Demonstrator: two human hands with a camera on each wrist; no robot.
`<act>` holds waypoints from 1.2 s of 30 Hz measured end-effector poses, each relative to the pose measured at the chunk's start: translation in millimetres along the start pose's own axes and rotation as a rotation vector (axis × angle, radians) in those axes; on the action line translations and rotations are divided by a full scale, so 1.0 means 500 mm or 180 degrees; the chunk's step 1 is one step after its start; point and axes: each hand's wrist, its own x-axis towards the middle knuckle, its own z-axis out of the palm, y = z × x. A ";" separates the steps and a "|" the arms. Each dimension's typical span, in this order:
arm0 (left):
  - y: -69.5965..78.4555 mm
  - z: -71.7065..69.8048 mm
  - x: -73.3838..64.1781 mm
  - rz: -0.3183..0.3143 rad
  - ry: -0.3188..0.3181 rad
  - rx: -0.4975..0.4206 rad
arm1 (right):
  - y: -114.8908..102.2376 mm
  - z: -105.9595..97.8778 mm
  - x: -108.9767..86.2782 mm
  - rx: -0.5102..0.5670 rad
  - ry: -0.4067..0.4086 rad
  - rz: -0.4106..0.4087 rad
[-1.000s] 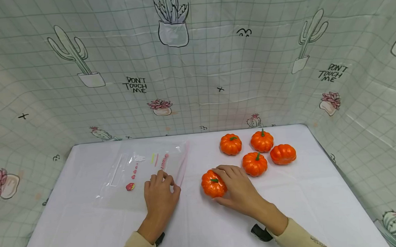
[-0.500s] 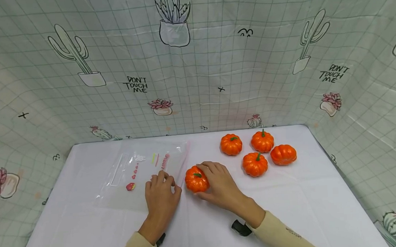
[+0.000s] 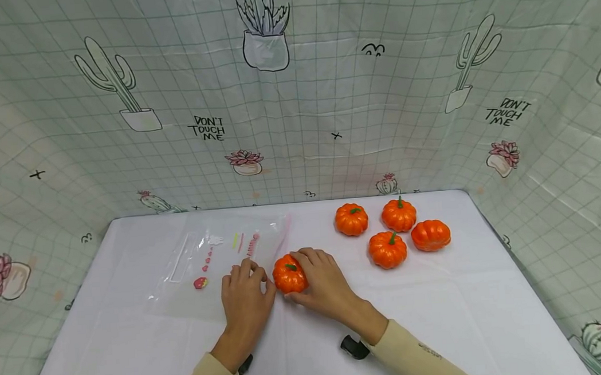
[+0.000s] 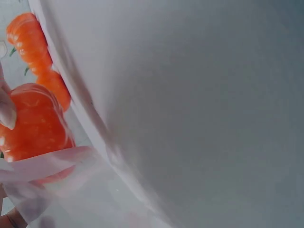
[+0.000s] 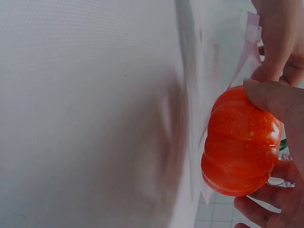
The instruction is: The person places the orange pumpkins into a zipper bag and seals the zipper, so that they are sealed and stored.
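A clear zip bag (image 3: 175,301) with a pink strip along its mouth lies flat on the left half of the table. My left hand (image 3: 246,297) pinches the bag near that mouth, and the pink strip (image 4: 45,164) stands raised in the left wrist view. Between my hands is a small orange toy pumpkin (image 3: 287,277) with a green stem. My right hand (image 3: 323,283) grips it, thumb on the near side and fingers on the far side. In the right wrist view the pumpkin (image 5: 242,145) is right by the pink strip and the left hand.
Several more toy pumpkins stand at the back right, among them a near one (image 3: 387,250) and one on its side (image 3: 430,235). The bag bears small printed pictures, such as a strawberry (image 3: 200,283). A patterned curtain (image 3: 295,107) surrounds the white table (image 3: 443,316).
My right hand has moved left with the pumpkin, away from the other pumpkins and up to the bag's mouth and the left hand. The left hand has stayed nearly still.
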 end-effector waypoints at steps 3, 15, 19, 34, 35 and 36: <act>-0.002 0.001 -0.001 0.0041 0.0102 -0.0039 | -0.001 0.003 0.002 -0.0037 -0.0006 -0.0013; 0.005 0.002 -0.002 0.0219 0.0429 -0.0217 | -0.015 0.009 0.020 -0.0176 -0.0242 0.0039; 0.008 0.001 -0.001 0.0204 0.0442 -0.0213 | -0.016 0.020 0.025 -0.0183 -0.0261 0.0037; 0.002 0.001 0.001 0.0191 0.0505 -0.0228 | 0.004 0.026 0.006 0.0064 0.0004 0.0230; 0.002 0.002 0.001 0.0194 0.0517 -0.0231 | 0.005 0.026 0.004 0.0073 0.0020 0.0247; 0.003 0.001 0.002 0.0195 0.0519 -0.0230 | 0.006 0.026 0.003 0.0098 0.0028 0.0258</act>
